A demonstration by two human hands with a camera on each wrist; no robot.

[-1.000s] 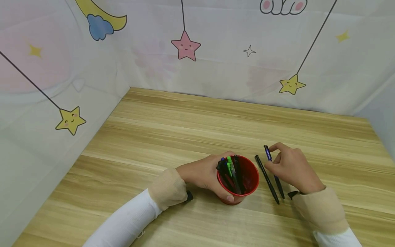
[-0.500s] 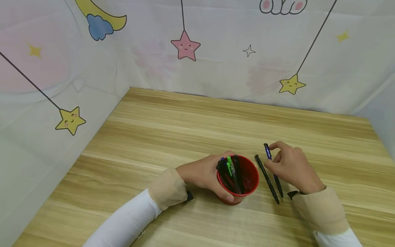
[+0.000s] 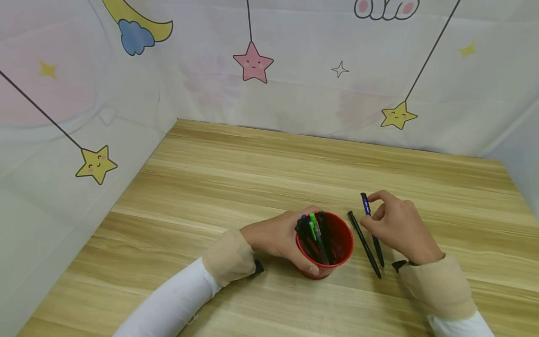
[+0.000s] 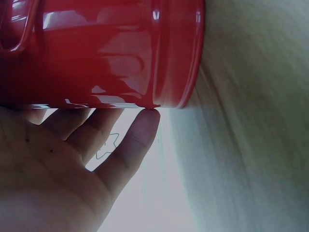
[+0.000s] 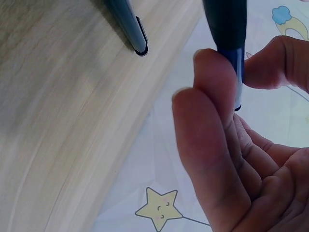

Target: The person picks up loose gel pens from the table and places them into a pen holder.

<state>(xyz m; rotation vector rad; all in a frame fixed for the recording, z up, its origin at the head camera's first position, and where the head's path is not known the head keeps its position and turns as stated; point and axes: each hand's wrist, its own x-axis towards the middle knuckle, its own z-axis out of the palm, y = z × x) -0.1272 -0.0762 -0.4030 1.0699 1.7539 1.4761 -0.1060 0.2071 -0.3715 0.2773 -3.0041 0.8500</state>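
Observation:
My left hand (image 3: 275, 234) curls round the side of a red cup (image 3: 344, 238), which stands on the table. Several pens lean inside it, among them a bright green one (image 3: 313, 224). In the left wrist view, the fingers (image 4: 133, 140) press on the glossy cup wall (image 4: 96, 53). To the cup's right, my right hand (image 3: 397, 227) pinches a blue-and-black pen (image 3: 376, 248) by its upper part, clicker end raised. The right wrist view shows this pen (image 5: 226, 24) between thumb and fingers. Beside it, a black pen (image 3: 365, 245) lies on the table.
The wood-grain table (image 3: 236, 173) reaches back to a pale cloth backdrop (image 3: 294, 103) printed with stars and a moon. Another cloth wall (image 3: 50, 196) rises on the left. Each wrist wears a beige band (image 3: 229, 256).
The blue-and-black pen's clicker end has risen slightly in my right hand, and its tip has shifted a little back along the table. The left hand, cup and black pen stay put.

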